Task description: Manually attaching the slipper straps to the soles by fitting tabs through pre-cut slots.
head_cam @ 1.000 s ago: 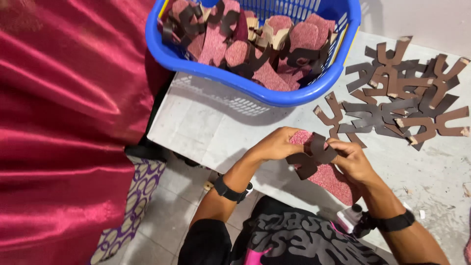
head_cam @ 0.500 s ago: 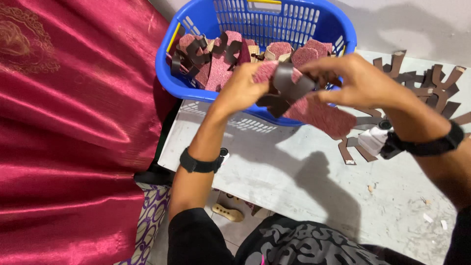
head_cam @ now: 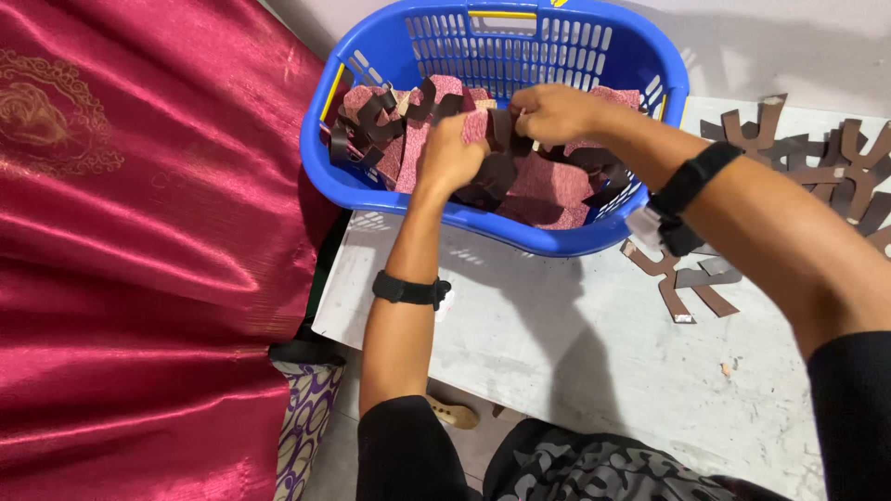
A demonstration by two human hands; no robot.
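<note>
My left hand [head_cam: 452, 153] and my right hand [head_cam: 552, 113] are both inside the blue plastic basket [head_cam: 464, 218], gripping one piece: a maroon glittery sole-shaped part with dark brown straps [head_cam: 498, 162]. The piece sits low over the pile of similar maroon and brown pieces [head_cam: 390, 130] that fills the basket. Both wrists carry black bands. How far the piece rests on the pile is hidden by my hands.
The basket stands at the far left of a white table [head_cam: 575, 343]. Loose dark brown strap cutouts [head_cam: 817, 167] lie at the far right, a few [head_cam: 682, 283] just past the basket. A red satin cloth [head_cam: 139, 250] hangs on the left.
My hands lifted the piece from the table's near edge, carried it up and forward, and have lowered it into the basket.
</note>
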